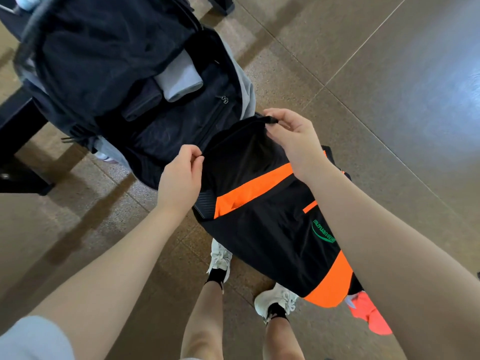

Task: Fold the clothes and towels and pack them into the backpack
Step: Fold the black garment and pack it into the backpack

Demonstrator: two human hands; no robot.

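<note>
Both hands hold up a black-and-orange nylon garment (262, 216) mid-frame: left hand (180, 178) pinches its top edge, right hand (293, 136) pinches the other corner, likely spreading it flat for folding. Open dark fabric backpack (109, 61), upper left, already holds a rolled grey towel (179, 79) beside a dark folded item (141, 102).

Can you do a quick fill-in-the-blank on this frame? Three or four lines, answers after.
1. Both hands, left hand and right hand, pinch the rim of the black and ____ backpack.
2. The logo printed on the backpack is ____.
3. The rolled light grey towel lies in the open ____ bag.
4. The person's shoes are ____.

Missing words: orange; green; black; white
</note>
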